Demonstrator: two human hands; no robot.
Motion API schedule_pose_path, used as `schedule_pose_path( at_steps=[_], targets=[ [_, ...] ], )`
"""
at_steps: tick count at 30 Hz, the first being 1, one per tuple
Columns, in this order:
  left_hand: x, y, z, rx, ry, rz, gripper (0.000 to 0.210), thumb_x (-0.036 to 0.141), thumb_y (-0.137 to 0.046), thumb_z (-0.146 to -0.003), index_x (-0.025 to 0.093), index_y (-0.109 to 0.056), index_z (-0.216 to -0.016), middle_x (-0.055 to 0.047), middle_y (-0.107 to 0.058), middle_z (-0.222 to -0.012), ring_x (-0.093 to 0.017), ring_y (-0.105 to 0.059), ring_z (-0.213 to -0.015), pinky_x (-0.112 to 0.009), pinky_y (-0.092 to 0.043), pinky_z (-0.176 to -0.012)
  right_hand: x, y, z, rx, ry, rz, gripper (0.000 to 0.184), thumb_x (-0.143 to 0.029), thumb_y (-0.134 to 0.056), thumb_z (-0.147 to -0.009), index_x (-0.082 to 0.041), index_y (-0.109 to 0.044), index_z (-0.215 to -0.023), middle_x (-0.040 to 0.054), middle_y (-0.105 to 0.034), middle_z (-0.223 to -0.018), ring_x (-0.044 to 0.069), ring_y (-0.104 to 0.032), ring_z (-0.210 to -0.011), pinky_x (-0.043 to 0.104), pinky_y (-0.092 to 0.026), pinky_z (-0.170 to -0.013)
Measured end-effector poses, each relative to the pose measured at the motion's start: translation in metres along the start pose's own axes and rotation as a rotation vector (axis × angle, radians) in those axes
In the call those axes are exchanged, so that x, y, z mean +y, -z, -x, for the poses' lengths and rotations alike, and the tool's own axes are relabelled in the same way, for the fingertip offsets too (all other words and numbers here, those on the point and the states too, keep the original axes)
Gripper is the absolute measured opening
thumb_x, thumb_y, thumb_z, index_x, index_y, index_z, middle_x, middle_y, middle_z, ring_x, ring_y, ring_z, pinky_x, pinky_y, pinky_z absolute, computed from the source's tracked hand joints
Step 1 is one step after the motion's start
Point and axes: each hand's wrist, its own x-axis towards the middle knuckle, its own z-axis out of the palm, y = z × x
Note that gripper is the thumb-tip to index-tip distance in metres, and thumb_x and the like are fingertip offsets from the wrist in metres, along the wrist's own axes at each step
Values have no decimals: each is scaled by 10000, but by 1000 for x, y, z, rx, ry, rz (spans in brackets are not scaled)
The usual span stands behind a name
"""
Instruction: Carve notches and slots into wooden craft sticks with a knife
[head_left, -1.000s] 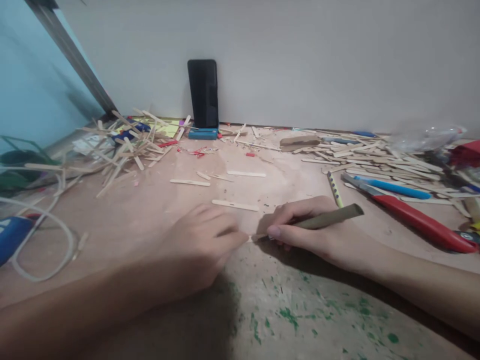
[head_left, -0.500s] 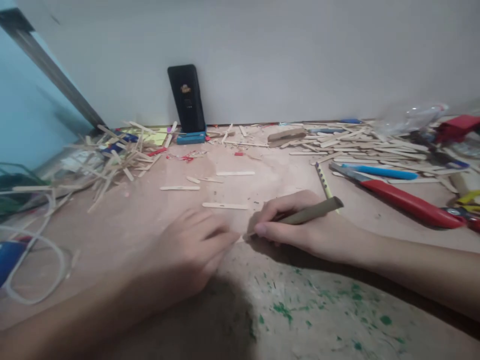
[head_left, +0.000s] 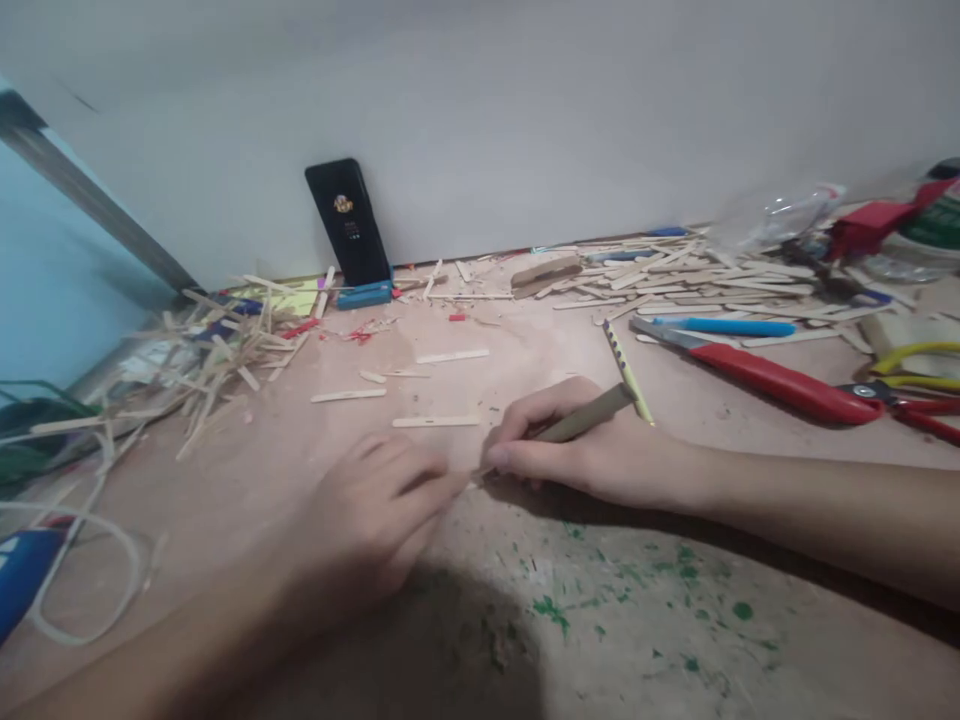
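My left hand [head_left: 394, 510] rests on the table with its fingers closed, thumb and forefinger pressing down a wooden craft stick [head_left: 473, 481]. Only a pale end of that stick shows; the rest is under the fingers. My right hand [head_left: 559, 440] grips a slim pen-like tool [head_left: 589, 415] with an olive-brown barrel, tilted up to the right. Its tip points down at the stick's end, close to the left fingertips, and is too hidden to tell if it is a blade or a nib. Just beyond the hands lies a loose craft stick [head_left: 435, 422] with a short dark mark.
Two more sticks, one [head_left: 349, 396] and another [head_left: 453, 356], lie farther back. Piles of craft sticks [head_left: 697, 280] stretch along the wall. A black phone [head_left: 349, 225] leans in a blue stand [head_left: 364, 294]. Red-handled pliers [head_left: 780, 380], a blue pen [head_left: 720, 327] and a yellow patterned strip [head_left: 628, 372] lie right.
The camera view has turned and tilted a little, so the scene shifts left. Both hands keep nearly the same grip and place on the table, the tool still at the stick's end.
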Motion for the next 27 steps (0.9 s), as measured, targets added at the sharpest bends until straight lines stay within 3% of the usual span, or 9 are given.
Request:
schedule_pose_path(
  at_steps=[13,19,23,27],
  targets=[
    [-1,4,-3,24,14,1,306,106,-526,-1303,218,-809,-1275,-17,-876,-1082,-183,-799,-891,-313,-621,-840,4,-6,-4,-18,-62,-29,178,-281,-869,-991,-218,-878,-825,26,-830,-777,172,-691,-696,274,-489,-624],
    [13,4,1,24,32,-46,359,46,-523,-1265,184,-760,-1496,-17,-895,-1108,-199,-819,-906,-353,-614,-868,7,-6,-4,-17,-51,-65,220,-405,-878,-924,-228,-884,-792,57,-851,-775,198,-703,-712,288,-500,-627],
    [17,2,4,103,43,-86,376,14,-529,-1164,172,-781,-1395,-31,-892,-1054,-224,-812,-863,-394,-587,-803,5,-7,-1,-11,-90,-67,319,-527,-891,-898,-224,-896,-799,65,-825,-739,202,-675,-676,310,-501,-631],
    [3,4,5,130,117,-58,312,-4,-581,-1135,185,-806,-1241,-64,-918,-1092,-247,-824,-894,-401,-583,-773,3,-7,2,4,-126,-27,380,-601,-885,-887,-233,-895,-796,88,-842,-777,227,-705,-705,346,-534,-687]
  ],
)
